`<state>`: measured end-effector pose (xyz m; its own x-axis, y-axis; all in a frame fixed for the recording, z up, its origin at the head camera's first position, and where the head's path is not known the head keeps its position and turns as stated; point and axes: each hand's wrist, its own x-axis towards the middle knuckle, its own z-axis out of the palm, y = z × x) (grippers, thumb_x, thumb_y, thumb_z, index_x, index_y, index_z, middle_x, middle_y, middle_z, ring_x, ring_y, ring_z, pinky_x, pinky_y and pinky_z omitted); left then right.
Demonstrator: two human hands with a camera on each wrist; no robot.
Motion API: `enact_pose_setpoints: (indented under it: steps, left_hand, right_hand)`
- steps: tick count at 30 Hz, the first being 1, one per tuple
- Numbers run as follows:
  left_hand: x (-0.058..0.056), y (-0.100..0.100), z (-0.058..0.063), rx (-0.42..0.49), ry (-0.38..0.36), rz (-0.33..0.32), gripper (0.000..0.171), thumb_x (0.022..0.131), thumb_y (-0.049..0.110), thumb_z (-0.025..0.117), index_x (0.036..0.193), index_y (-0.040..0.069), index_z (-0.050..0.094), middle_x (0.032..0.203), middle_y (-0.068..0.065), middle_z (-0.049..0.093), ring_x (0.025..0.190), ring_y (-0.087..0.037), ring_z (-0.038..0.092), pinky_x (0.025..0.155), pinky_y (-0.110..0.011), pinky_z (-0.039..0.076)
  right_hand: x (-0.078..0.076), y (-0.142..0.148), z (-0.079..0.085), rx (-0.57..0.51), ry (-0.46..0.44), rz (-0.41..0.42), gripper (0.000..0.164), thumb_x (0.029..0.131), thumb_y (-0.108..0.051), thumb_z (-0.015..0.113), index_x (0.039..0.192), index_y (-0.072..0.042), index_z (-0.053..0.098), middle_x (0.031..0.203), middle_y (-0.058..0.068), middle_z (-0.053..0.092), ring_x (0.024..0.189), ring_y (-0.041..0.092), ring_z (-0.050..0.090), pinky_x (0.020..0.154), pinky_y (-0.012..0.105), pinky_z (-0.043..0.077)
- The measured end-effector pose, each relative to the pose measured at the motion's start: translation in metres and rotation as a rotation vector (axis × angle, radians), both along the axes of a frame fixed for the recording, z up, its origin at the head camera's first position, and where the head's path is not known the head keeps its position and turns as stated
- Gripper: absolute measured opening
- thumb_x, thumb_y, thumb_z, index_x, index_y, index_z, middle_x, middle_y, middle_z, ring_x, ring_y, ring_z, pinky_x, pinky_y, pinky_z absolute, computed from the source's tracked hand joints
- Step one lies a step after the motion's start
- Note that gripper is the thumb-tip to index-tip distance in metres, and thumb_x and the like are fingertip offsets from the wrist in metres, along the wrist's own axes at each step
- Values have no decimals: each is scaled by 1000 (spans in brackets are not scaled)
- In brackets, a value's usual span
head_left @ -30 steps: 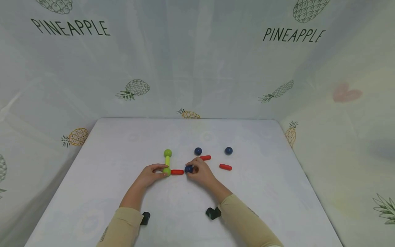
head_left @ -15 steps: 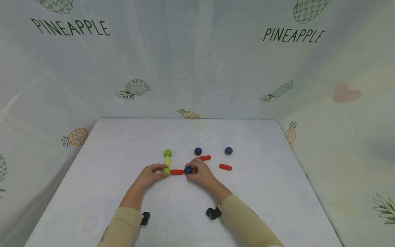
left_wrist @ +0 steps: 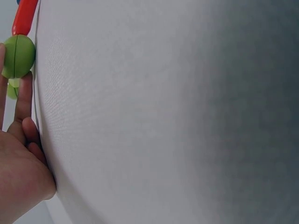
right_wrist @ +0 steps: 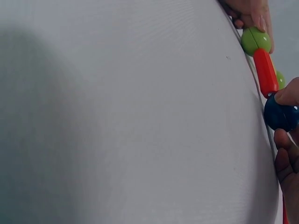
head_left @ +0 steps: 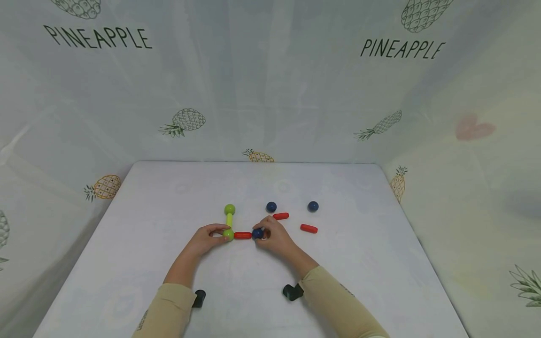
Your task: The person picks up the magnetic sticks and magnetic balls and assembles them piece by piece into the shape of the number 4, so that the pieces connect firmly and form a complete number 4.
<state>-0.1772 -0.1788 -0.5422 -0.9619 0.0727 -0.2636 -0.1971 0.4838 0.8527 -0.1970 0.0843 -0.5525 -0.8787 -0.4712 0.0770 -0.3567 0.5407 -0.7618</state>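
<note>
My left hand (head_left: 208,239) pinches a green ball (head_left: 228,234) between thumb and fingers on the white table. From that ball a yellow-green rod (head_left: 229,220) runs back to a second green ball (head_left: 230,209). A red rod (head_left: 243,235) reaches sideways from the held green ball to a dark blue ball (head_left: 257,233). My right hand (head_left: 276,238) grips this blue ball. In the right wrist view the red rod (right_wrist: 266,72) meets the blue ball (right_wrist: 279,113), with the thumb on top; whether they are joined I cannot tell.
Behind the right hand lie a loose blue ball (head_left: 271,206) and a red rod (head_left: 281,216). Farther right are another blue ball (head_left: 313,206) and another red rod (head_left: 309,228). Dark wrist-worn pieces (head_left: 292,292) show beside the sleeves. A pineapple-print curtain (head_left: 270,84) surrounds the table.
The blue ball in my right hand has shifted slightly left and down, closing on the red rod's end. My left hand and the green balls have stayed in place.
</note>
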Motion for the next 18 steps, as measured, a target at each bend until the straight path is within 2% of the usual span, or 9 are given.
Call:
enact_pose_setpoints:
  steps: [15,18]
  left_hand:
    - [2,1,0,31,-2,16,33,82,15,80,113,8,72,98,-3,67,103,-25,49,87,-38,37]
    - [1,1,0,43,-1,14,34,82,14,80,114,8,72,98,-3,67,108,-26,50,95,-43,37]
  right_hand:
    - [4,0,4,-47,-1,-2,31,81,-9,77,112,-13,71,95,-7,52,79,10,52,70,23,48]
    - [4,-1,5,-46,-4,-3,31,81,-9,77,111,-14,71,95,-7,52,79,11,52,70,23,48]
